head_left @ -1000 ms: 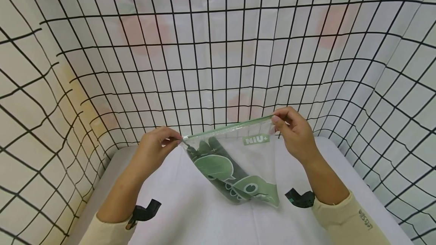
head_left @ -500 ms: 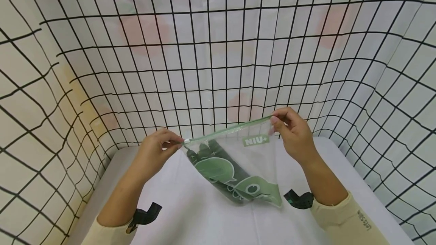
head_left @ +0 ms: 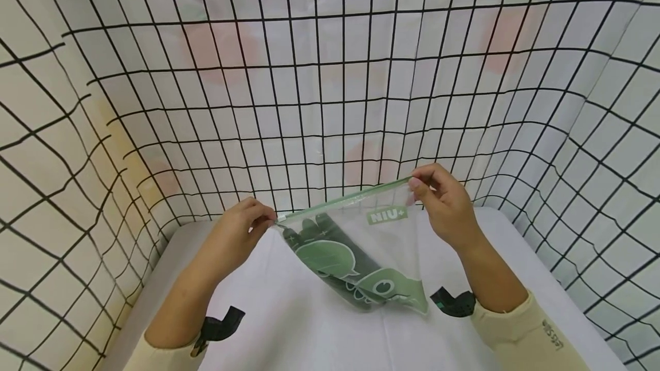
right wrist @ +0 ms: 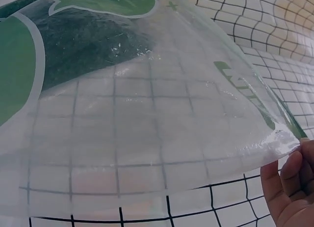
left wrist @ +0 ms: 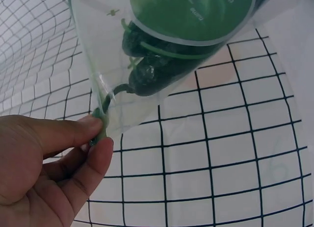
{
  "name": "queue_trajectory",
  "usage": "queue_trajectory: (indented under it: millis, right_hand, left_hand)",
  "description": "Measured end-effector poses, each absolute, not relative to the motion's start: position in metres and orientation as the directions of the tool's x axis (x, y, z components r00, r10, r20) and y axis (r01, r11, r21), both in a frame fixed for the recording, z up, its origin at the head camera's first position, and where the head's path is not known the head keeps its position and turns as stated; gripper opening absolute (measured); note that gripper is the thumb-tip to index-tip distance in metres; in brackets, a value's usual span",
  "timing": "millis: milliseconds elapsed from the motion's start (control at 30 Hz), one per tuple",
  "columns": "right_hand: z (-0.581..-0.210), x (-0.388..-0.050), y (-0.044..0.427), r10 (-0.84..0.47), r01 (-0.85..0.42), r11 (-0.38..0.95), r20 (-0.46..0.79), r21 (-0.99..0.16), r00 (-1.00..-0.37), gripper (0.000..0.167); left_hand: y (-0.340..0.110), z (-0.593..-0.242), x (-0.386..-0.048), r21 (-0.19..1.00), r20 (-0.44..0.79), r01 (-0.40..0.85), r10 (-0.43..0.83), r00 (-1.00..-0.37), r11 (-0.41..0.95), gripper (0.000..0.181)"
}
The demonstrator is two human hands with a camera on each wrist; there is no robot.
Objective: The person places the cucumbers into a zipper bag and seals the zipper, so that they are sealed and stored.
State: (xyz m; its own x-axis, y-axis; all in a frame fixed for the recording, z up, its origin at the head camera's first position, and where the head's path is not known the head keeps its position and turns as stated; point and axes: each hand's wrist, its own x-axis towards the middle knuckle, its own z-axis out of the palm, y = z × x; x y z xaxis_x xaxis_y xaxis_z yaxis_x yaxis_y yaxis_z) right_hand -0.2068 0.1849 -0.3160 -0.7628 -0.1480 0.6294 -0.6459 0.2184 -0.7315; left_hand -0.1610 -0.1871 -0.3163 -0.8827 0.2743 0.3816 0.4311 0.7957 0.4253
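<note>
A clear zip bag (head_left: 392, 239) with a green cartoon print and "NIU+" lettering hangs tilted between both hands, its left corner lower. Inside lie several long dark green vegetables with thin stems, like cucumbers (left wrist: 152, 74), gathered along the left and bottom. My left hand (head_left: 242, 233) pinches the left end of the green zip strip (head_left: 350, 196), where a small white slider (head_left: 281, 218) shows beside the fingertips. My right hand (head_left: 443, 202) pinches the upper right corner. The strip is stretched straight between them and looks closed along its length.
A white-covered table (head_left: 289, 331) lies beneath the bag. Black-lined grid walls (head_left: 330, 85) rise behind and on both sides. Black wrist mounts (head_left: 223, 324) sit at the cuffs of the cream sleeves (head_left: 521, 331).
My left hand has lowered slightly, and the bag's left corner has dipped with it. The right hand has stayed nearly still at its corner.
</note>
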Motion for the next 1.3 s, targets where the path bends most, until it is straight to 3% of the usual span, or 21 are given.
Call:
queue_trajectory:
  millis: [167,300,533,1100,1300]
  right_hand:
    - [-0.316,-0.207,0.186,-0.145,-0.646,0.205,0.63,-0.736,-0.763,0.013]
    - [-0.316,-0.208,0.187,-0.143,-0.639,0.194,0.623,-0.744,-0.769,0.014]
    - [-0.318,-0.209,0.188,-0.144,-0.645,0.145,0.629,-0.75,-0.764,0.015]
    - [-0.318,-0.211,0.19,-0.143,-0.633,0.138,0.617,-0.762,-0.774,0.018]
    - [-0.317,-0.211,0.196,-0.133,-0.652,0.162,0.638,-0.741,-0.758,0.017]
  left_hand:
    - [-0.188,-0.318,-0.162,0.44,0.34,0.424,0.29,-0.895,0.792,0.008]
    - [-0.19,-0.323,-0.163,0.537,0.269,0.388,0.283,-0.92,0.749,0.007]
    - [-0.197,-0.332,-0.17,0.673,0.377,0.471,0.282,-0.882,0.571,0.022]
    - [-0.185,-0.335,-0.175,0.556,0.417,0.486,0.28,-0.865,0.674,0.018]
    - [-0.193,-0.334,-0.174,0.605,0.411,0.481,0.269,-0.871,0.634,0.018]
